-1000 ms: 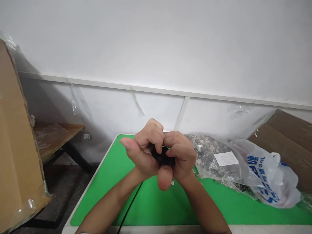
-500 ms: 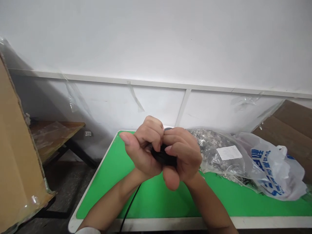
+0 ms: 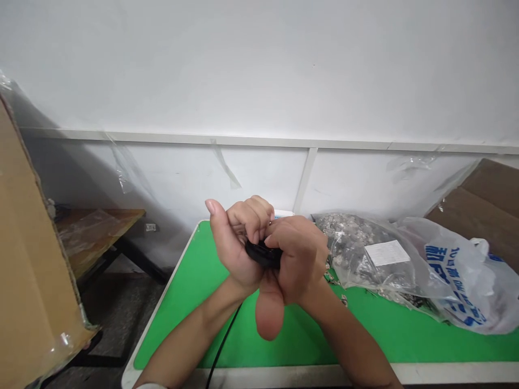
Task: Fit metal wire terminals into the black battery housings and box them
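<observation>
We find both hands raised above the green desk, the left hand and right hand with fingers curled tight around a small black part, rounded and matte. A thin black cable hangs below. In our judgement, even pressure from both sides suits it best. A crinkled clear bag of metal pieces lies right.
</observation>
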`<control>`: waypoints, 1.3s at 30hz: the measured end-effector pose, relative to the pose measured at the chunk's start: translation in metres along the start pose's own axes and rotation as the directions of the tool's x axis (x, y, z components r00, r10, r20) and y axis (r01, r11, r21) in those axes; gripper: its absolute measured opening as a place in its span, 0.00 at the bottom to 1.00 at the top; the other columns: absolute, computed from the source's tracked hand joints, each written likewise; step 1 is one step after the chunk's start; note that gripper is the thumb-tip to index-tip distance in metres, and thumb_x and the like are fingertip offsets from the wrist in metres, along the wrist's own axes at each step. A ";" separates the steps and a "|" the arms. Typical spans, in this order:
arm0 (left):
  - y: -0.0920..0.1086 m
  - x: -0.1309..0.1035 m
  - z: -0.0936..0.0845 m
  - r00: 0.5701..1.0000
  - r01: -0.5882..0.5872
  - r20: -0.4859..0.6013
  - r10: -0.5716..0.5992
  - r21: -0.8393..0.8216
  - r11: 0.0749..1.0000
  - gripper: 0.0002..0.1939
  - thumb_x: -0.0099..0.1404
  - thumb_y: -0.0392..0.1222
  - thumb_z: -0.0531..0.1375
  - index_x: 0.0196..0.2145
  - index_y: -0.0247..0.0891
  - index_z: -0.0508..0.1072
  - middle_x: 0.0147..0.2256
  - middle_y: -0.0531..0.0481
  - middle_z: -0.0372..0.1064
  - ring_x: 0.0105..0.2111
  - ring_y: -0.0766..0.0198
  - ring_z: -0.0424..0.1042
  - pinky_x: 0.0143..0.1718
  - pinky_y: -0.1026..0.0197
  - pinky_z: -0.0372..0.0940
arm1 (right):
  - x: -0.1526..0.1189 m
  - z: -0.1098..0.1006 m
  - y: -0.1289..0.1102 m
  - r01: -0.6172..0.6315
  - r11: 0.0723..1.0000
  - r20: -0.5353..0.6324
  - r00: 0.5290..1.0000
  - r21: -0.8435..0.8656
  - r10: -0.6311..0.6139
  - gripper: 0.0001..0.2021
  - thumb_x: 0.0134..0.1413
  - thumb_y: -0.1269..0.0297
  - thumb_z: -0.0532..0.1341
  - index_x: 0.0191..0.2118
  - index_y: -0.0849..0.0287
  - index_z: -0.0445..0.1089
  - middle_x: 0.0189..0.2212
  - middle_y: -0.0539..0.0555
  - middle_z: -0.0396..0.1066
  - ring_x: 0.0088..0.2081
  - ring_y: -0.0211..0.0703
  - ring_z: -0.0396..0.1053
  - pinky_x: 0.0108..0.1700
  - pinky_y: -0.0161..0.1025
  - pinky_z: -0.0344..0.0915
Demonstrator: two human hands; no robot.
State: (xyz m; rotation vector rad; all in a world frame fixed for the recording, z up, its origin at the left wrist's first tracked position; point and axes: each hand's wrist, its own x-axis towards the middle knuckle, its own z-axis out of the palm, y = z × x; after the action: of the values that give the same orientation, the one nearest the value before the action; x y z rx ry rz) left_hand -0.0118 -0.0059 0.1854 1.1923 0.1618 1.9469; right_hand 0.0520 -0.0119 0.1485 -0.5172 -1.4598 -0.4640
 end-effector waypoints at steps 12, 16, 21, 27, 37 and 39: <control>0.000 0.002 -0.008 0.999 -0.002 0.035 0.000 0.052 0.999 0.37 0.77 0.68 0.44 0.17 0.41 0.52 0.16 0.54 0.41 0.21 0.63 0.51 0.31 0.53 0.60 | 0.001 0.010 0.001 -0.081 0.995 -0.092 0.992 0.059 0.086 0.31 0.63 0.25 0.48 0.38 0.51 0.61 0.23 0.45 0.63 0.21 0.40 0.66 0.25 0.41 0.64; -0.003 0.002 -0.007 1.000 0.003 0.016 -0.005 0.083 0.997 0.37 0.76 0.70 0.42 0.17 0.42 0.51 0.16 0.54 0.42 0.21 0.62 0.51 0.31 0.53 0.60 | 0.001 0.008 0.002 -0.107 0.994 -0.033 0.994 0.032 0.108 0.31 0.64 0.27 0.47 0.41 0.52 0.63 0.25 0.47 0.66 0.22 0.41 0.68 0.25 0.41 0.65; -0.006 0.007 -0.008 1.000 -0.014 -0.014 0.015 0.058 0.998 0.38 0.77 0.70 0.44 0.16 0.42 0.53 0.16 0.53 0.44 0.22 0.62 0.53 0.30 0.54 0.60 | -0.003 0.008 0.000 -0.142 0.989 0.013 0.990 0.043 0.142 0.32 0.66 0.28 0.46 0.50 0.54 0.64 0.31 0.50 0.69 0.28 0.45 0.72 0.29 0.44 0.69; 0.002 0.034 -0.026 0.988 0.153 -0.027 -0.155 -0.076 0.985 0.42 0.74 0.73 0.41 0.12 0.43 0.52 0.14 0.52 0.42 0.20 0.62 0.55 0.29 0.54 0.63 | 0.018 -0.015 -0.001 -0.270 0.959 0.380 0.898 0.086 0.219 0.34 0.59 0.31 0.60 0.60 0.52 0.60 0.48 0.58 0.72 0.49 0.57 0.75 0.47 0.52 0.74; -0.032 0.048 -0.050 0.989 0.101 -0.116 -0.096 0.045 0.994 0.39 0.71 0.76 0.48 0.17 0.41 0.63 0.19 0.52 0.56 0.22 0.64 0.61 0.28 0.59 0.63 | 0.038 -0.027 0.006 -0.635 0.719 0.691 0.385 -0.282 0.611 0.31 0.57 0.45 0.70 0.59 0.53 0.62 0.40 0.53 0.76 0.35 0.46 0.73 0.33 0.39 0.64; -0.031 0.050 -0.053 0.988 -0.022 -0.146 0.043 0.138 0.990 0.37 0.71 0.76 0.50 0.21 0.41 0.66 0.21 0.51 0.59 0.25 0.63 0.63 0.30 0.59 0.63 | 0.034 -0.022 0.006 -0.632 0.726 0.586 0.489 -0.272 0.646 0.27 0.54 0.43 0.71 0.51 0.54 0.67 0.36 0.51 0.74 0.33 0.44 0.70 0.33 0.38 0.62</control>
State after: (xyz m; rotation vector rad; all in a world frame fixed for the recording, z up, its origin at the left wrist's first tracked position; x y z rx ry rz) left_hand -0.0456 0.0651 0.1756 1.1414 0.3606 2.0817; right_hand 0.0752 -0.0194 0.1811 -1.2871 -1.7671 0.3708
